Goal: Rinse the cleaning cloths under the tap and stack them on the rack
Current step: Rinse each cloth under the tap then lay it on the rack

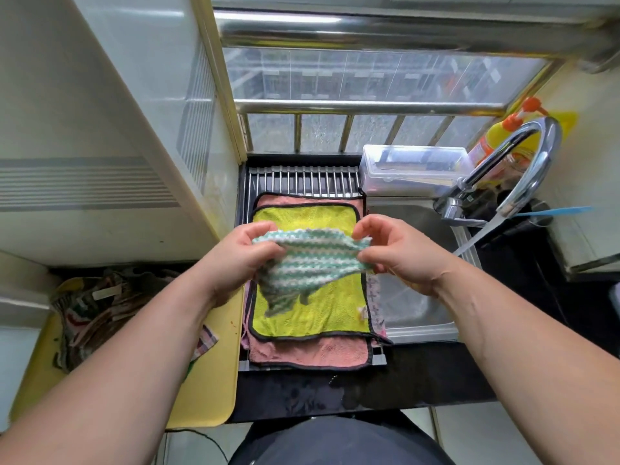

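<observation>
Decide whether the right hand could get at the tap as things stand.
Probably yes: only open sink separates the right hand from the tap, though its fingers pinch the striped cloth and would have to let go first.

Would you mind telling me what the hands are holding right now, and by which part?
Both hands hold the green-and-white striped cloth by its upper edge: left hand at the left corner, right hand at the right corner.
</observation>
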